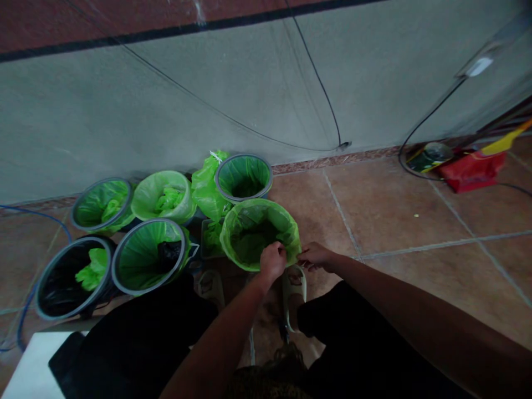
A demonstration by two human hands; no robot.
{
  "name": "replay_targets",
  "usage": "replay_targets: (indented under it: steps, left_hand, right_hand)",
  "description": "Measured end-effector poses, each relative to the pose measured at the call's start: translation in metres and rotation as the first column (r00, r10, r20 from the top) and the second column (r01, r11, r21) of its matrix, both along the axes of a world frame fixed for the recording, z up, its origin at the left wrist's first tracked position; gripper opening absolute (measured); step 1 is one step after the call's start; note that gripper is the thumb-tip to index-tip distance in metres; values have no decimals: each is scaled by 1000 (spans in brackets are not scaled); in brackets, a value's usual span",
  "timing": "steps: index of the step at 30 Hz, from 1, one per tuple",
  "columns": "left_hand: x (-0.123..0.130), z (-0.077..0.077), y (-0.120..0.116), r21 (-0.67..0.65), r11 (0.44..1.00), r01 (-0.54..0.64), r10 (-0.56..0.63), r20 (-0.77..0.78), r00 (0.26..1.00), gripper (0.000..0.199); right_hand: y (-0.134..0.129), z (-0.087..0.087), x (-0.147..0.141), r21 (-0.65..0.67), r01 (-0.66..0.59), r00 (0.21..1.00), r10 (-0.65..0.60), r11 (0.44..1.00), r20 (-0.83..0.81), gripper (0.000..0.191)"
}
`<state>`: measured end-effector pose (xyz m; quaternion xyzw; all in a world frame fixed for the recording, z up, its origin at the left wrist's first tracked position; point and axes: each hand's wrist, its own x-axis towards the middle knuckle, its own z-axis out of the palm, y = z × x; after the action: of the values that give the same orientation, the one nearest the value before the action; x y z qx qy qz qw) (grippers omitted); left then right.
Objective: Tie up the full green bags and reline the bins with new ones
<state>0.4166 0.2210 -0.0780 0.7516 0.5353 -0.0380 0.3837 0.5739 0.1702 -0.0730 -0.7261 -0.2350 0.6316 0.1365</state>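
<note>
A bin lined with a thin green bag [286, 221] stands on the floor between my feet and the wall. My left hand [273, 259] is closed over its near rim, with the fingers curled on the green bin liner. At the rim's right side, my right hand [316, 256] pinches the outer edge of the same liner. The liner is folded over the rim all round, and the bottom inside is dark. Touching distance behind it is a grey-rimmed bin [268, 188] with a green liner.
To the left stand several more lined bins, including a black-lined one [58, 282] and a pale green one [139, 208]. A tied green bag [203, 180] leans among them. A red dustpan [474, 172] and a tin [430, 157] are at the right wall, beside a black cable [405, 143].
</note>
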Motion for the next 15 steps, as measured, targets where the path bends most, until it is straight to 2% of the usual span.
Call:
replay_targets:
  steps: [2,6,8,10,12,13,15]
  left_hand:
    - [-1,-3,1,-25,999,-24,24,-11,1000,26]
    - [0,-6,5,-46,999,-4,0,-83,997,28]
    - [2,-4,6,-64,998,12,-20,-124,992,28]
    - [1,-1,6,-70,997,15,-27,-172,985,28]
    - [-3,3,2,-1,1000,-3,3,-193,981,31]
    - [-6,6,-1,58,998,-15,26,-177,984,33]
    - [-13,10,-11,190,981,-26,45,-93,995,33]
  right_hand:
    - [-1,-7,2,-13,-24,1000,24,1000,5,13]
    - [-1,-20,-7,54,-46,998,44,997,43,12]
    - [0,-24,-9,91,-100,988,89,991,125,12]
    - [3,-25,-5,129,-205,950,165,970,264,17]
    - [7,-24,7,168,-280,899,197,945,390,25]
    - [9,-24,14,180,-273,887,175,945,427,27]
    - [14,-24,27,209,-165,909,67,964,412,25]
